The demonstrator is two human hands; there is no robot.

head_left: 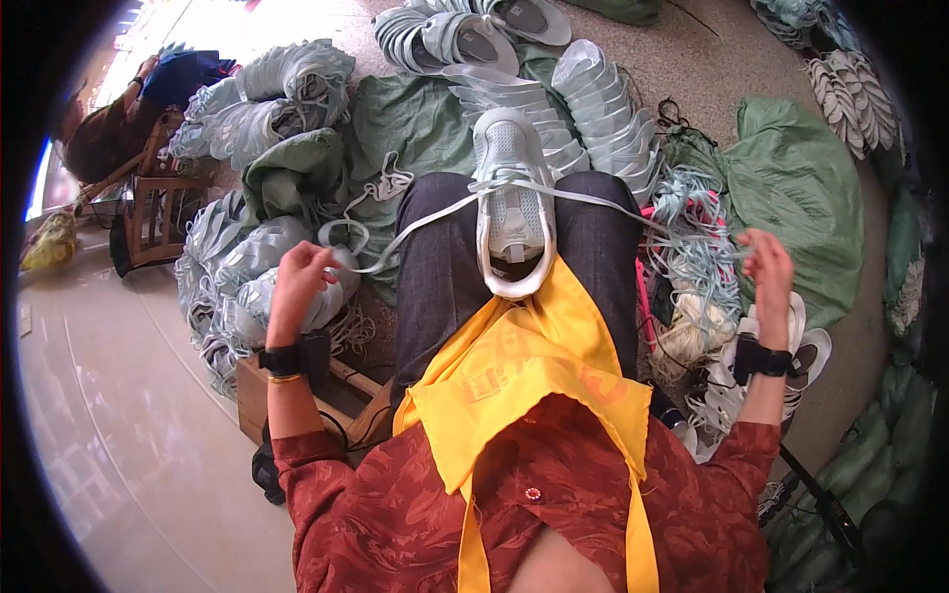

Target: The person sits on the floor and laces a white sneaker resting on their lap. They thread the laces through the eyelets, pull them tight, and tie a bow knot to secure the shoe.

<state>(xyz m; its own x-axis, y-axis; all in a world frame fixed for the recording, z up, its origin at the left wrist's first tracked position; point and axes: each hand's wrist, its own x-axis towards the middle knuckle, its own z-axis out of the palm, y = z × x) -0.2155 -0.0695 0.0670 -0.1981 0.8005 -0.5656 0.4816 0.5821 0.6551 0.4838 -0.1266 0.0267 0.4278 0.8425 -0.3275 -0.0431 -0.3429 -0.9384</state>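
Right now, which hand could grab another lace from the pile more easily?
Probably the right hand. It holds its lace end right above the heap of loose laces beside the right knee. The left hand pulls the other end out over stacked shoe uppers, further from that heap.

A shoe lies on the lap, stacked shoe uppers beyond, lace bundle at right.

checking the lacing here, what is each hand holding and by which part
Left hand and right hand each grip one end of the pale flat shoelace, threaded through the light grey sneaker on the lap.
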